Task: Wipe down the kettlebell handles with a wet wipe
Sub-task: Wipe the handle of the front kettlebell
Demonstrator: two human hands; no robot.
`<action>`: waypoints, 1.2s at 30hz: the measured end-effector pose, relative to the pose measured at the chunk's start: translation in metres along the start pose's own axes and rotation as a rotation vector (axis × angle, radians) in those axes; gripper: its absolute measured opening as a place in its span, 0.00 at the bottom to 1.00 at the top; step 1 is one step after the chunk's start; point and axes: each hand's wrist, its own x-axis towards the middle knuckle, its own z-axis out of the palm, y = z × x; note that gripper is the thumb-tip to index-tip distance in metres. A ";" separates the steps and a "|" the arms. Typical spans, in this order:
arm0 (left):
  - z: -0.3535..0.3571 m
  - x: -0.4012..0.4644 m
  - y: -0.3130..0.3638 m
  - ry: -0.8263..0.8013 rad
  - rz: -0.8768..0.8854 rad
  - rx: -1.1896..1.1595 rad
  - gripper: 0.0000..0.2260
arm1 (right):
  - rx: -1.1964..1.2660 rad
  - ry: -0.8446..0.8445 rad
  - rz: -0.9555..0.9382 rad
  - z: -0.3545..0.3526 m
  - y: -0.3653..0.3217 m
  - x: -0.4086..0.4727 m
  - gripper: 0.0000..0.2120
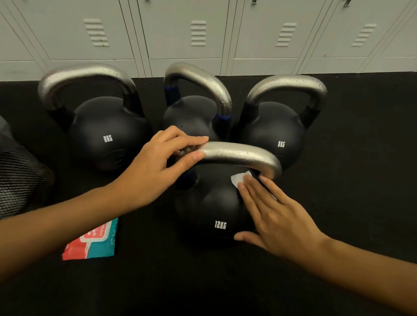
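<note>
A black 12KG kettlebell (211, 207) with a silver handle (241, 156) stands nearest me on the floor. My left hand (160, 164) grips the left end of that handle, fingers and thumb curled round it. My right hand (272, 210) lies flat with straight fingers, pressing a white wet wipe (239, 179) against the kettlebell just under the handle's right end. Behind stand three more kettlebells: an 8KG one (101, 131) at left, a blue-banded one (193, 113) in the middle, another 8KG one (275, 132) at right.
A red and teal wet wipe pack (92, 241) lies on the black floor (361, 155) under my left forearm. A black mesh bin (8, 182) with a plastic liner stands at the far left. Grey lockers (186, 24) line the back.
</note>
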 end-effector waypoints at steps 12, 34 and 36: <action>0.001 0.000 0.000 0.005 -0.006 0.004 0.18 | 0.053 0.028 0.016 0.004 -0.006 0.004 0.45; 0.000 0.000 0.002 0.012 0.021 0.036 0.18 | -0.106 0.210 -0.102 0.017 0.015 0.010 0.24; 0.000 0.000 0.002 0.011 0.016 0.037 0.18 | -0.098 0.211 -0.115 0.015 0.018 0.008 0.24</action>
